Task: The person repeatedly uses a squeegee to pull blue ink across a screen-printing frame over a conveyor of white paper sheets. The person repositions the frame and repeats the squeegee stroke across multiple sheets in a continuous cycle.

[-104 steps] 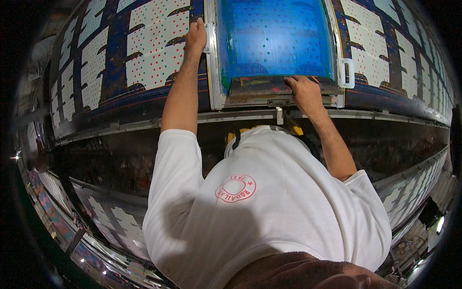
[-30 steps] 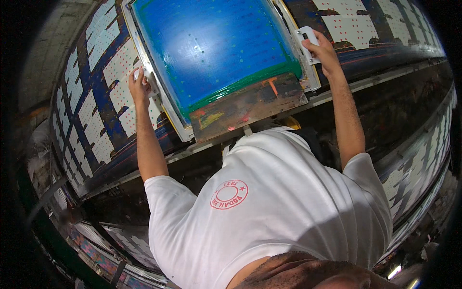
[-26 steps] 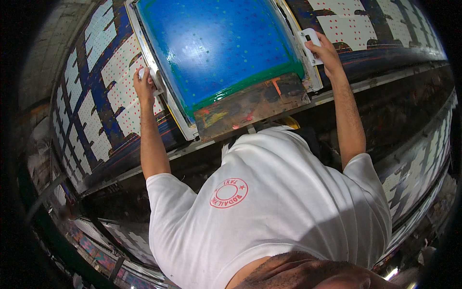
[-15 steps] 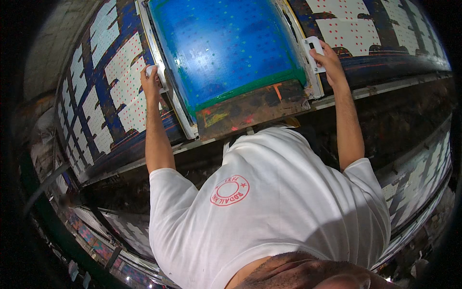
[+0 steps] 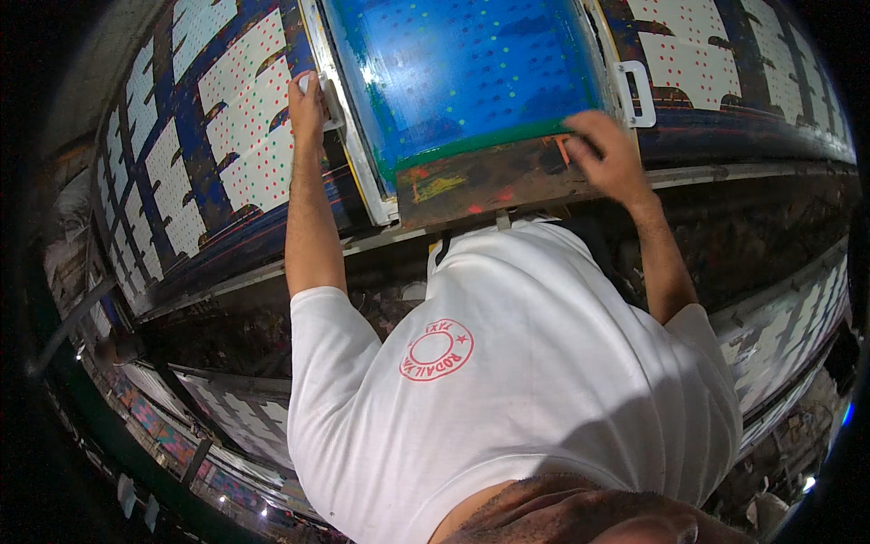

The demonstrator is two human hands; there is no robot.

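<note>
A blue printing screen (image 5: 471, 72) with green edges lies in a metal-sided frame (image 5: 349, 127) in front of me. My left hand (image 5: 309, 113) is closed round the white handle (image 5: 332, 102) on the frame's left side. The matching white handle (image 5: 644, 93) on the right side is free of any hand. My right hand (image 5: 614, 156) is above the screen's lower right corner, a little blurred, its thumb and fingers apart with nothing visible between them. Below the screen's green edge is a paint-stained brown strip (image 5: 489, 186), close to the right hand.
White fabric pieces (image 5: 249, 100) printed with red and green dots lie on the dark blue table to the left. More dotted white pieces (image 5: 691, 68) lie to the right. A metal rail (image 5: 263, 272) runs along the table's near edge, close to my body.
My right hand has let go of the right handle and moved left and down to the screen's near corner. My left hand stays on its handle. The view has shifted slightly.
</note>
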